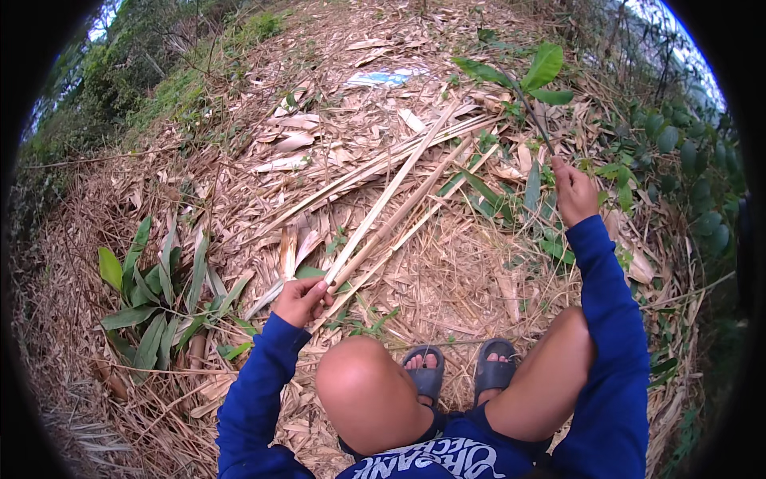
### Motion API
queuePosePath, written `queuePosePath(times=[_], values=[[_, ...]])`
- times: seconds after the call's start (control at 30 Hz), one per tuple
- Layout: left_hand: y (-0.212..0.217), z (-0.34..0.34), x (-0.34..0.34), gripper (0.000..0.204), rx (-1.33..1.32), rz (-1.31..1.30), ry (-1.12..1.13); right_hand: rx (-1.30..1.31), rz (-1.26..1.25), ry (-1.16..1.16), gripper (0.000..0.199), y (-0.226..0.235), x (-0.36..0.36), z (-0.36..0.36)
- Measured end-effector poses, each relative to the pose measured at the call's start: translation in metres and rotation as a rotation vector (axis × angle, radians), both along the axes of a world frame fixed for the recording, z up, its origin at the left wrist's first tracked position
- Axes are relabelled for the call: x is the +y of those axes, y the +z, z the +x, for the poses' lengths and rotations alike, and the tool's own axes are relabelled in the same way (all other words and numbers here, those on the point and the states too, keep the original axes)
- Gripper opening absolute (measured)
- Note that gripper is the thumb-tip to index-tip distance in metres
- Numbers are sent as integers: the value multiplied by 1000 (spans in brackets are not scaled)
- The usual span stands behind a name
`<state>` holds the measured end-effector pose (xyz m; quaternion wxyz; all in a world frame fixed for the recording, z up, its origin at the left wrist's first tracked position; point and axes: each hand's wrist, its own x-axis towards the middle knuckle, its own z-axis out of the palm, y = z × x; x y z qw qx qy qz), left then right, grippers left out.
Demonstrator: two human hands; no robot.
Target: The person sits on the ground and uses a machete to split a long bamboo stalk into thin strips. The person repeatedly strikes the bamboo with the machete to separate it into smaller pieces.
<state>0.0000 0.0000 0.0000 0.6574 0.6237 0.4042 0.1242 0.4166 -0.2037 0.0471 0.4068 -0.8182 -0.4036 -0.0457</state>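
My right hand (574, 191) is closed round the lower end of a thin dark leafy stem (527, 105), raised at the right. Broad green leaves spread from the stem's upper end. My left hand (304, 301), low and left of centre, pinches the near end of a long pale split strip (391, 190), which looks like bamboo or cane. That strip slants away to the upper right. Beside it lie more long strips (423, 195), some crossing each other on the ground.
Dry brown husks and leaves (279, 140) litter the ground. A clump of long green leaves (152, 299) lies at the left. Blue-and-white scrap (387, 77) lies farther off. Leafy bushes (694, 160) border the right. My sandalled feet (425, 371) are close in front.
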Motion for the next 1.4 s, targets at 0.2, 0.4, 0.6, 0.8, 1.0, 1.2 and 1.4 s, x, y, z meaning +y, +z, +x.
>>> queuePosePath(times=[0.2, 0.4, 0.6, 0.8, 1.0, 1.2, 1.4], values=[[36, 79, 1, 30, -162, 6, -98, -242, -34, 216, 59, 22, 10, -72], [69, 148, -29, 20, -292, 43, -225, -320, -3, 284, 54, 20, 17, -100], [80, 164, -38, 14, -468, 16, -305, -296, 25, 289, 56, 19, 24, -107], [76, 164, -39, 13, -399, 76, -396, -372, 25, 281, 57, 16, 20, -101], [73, 162, -52, 11, -521, 7, -253, -471, 28, 251, 56, 14, 22, -98], [72, 165, -52, 11, -560, -36, -275, -491, 69, 231, 56, 17, 19, -91], [68, 163, -48, 18, -505, -43, -289, -487, -67, 186, 57, 21, 14, -89]])
